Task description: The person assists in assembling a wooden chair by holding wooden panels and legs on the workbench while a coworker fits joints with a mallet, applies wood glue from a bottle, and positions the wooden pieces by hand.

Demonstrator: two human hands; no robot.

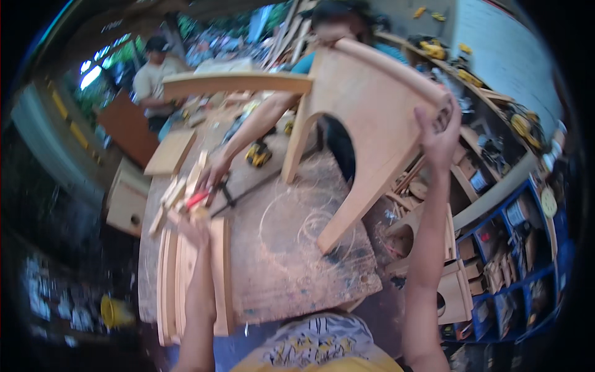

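Observation:
My right hand (pixel 441 133) grips the end of a rounded rail (pixel 390 68) along the top of a wooden panel (pixel 365 118). The panel has an arched cutout and two legs, and leans over the workbench. A curved wooden rail (pixel 235 83) juts out from its left side. My left hand (pixel 195 234) is by the red part (pixel 197 198) of a long black bar clamp (pixel 260 186), above several curved wooden strips (pixel 189 279); its fingers are blurred. A co-worker's hand (pixel 214 173) is at the clamp too. That person stands behind the panel.
The scuffed workbench (pixel 285 266) bears a yellow-and-black power tool (pixel 258 155), a flat board (pixel 170 152) and loose wood pieces. Blue shelving (pixel 533 273) and arched wooden parts (pixel 455 294) are at right. Another person (pixel 155 80) stands at the far left.

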